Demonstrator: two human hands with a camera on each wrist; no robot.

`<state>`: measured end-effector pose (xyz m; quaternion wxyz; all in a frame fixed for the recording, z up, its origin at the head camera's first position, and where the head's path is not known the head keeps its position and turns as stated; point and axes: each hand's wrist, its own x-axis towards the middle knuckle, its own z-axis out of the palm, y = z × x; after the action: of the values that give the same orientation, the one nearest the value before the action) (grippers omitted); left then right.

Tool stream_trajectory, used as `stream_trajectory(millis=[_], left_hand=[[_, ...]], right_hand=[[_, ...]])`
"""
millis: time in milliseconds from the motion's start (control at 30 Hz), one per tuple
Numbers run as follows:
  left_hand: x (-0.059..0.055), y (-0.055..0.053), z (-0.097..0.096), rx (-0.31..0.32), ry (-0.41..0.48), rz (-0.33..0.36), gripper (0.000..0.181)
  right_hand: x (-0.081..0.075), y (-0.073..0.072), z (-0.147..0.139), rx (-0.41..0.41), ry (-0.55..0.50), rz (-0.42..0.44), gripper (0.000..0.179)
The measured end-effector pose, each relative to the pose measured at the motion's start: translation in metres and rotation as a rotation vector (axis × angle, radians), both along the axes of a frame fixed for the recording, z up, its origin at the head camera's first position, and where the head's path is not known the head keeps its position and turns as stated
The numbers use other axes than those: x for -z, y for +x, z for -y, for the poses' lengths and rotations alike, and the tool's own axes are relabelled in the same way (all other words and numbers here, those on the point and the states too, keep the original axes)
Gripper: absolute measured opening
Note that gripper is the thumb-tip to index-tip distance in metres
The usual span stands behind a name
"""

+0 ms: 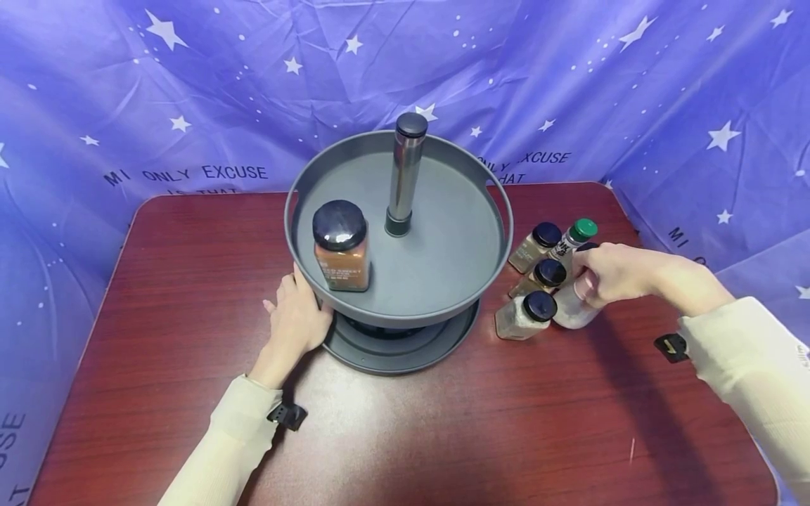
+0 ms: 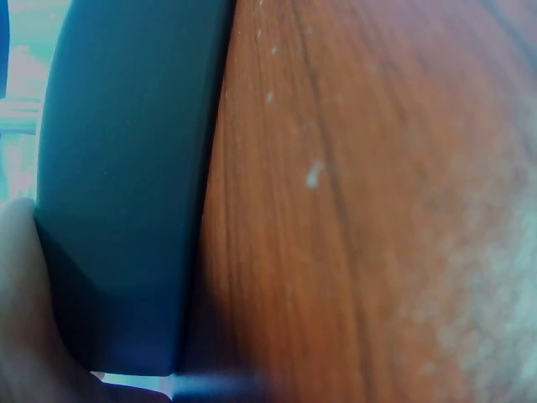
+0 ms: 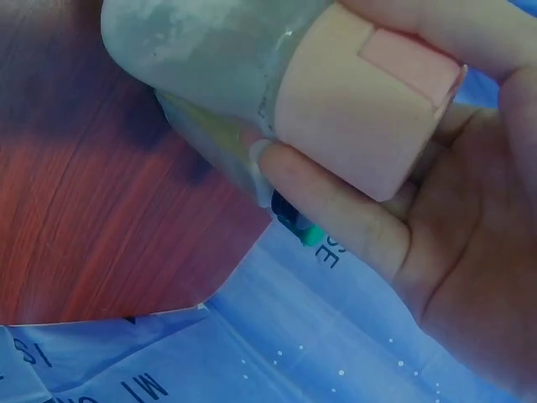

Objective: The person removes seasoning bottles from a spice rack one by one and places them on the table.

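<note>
A grey two-tier turntable tray (image 1: 436, 260) with a metal centre post (image 1: 408, 169) stands on the table. My left hand (image 1: 294, 313) grips its left side beneath the upper rim; in the left wrist view, part of that hand (image 2: 21, 311) lies against the tray's dark wall (image 2: 126, 185). A large spice jar (image 1: 344, 260) with orange contents and a black lid sits on the upper tier, at left. To the right, my right hand (image 1: 620, 274) holds a clear jar (image 1: 572, 309) by its pink lid (image 3: 361, 101). The jar is tilted and has pale contents.
Several small spice jars cluster beside the held one: a black-lidded jar with white contents (image 1: 522, 320), a brownish one (image 1: 538, 277), another (image 1: 534, 246) behind, and a green-capped bottle (image 1: 577, 235). A star-patterned blue cloth (image 1: 253, 91) hangs behind the red-brown table (image 1: 455, 436).
</note>
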<state>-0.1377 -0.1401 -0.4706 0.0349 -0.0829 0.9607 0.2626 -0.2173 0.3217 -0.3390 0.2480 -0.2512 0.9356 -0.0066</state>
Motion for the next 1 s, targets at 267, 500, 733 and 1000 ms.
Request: stream_trajectory(millis=[267, 500, 733, 1000], left_hand=[[-0.0004, 0.0020, 0.0009, -0.013, 0.000, -0.007, 0.084], [-0.0008, 0.0020, 0.0002, -0.003, 0.000, -0.027, 0.084], [0.0000, 0.0010, 0.0000, -0.011, 0.002, -0.033, 0.084], [0.0004, 0.0008, -0.0005, -0.008, 0.000, -0.028, 0.086]], right_hand=[[0.0025, -0.0023, 0.0021, -0.036, 0.019, 0.044, 0.035], [0.0025, -0.0015, 0.0018, -0.012, 0.014, 0.065, 0.031], [0.0020, -0.0022, 0.0012, 0.018, -0.003, 0.090, 0.028], [0.0059, -0.0015, 0.0017, 0.020, -0.005, 0.101, 0.025]])
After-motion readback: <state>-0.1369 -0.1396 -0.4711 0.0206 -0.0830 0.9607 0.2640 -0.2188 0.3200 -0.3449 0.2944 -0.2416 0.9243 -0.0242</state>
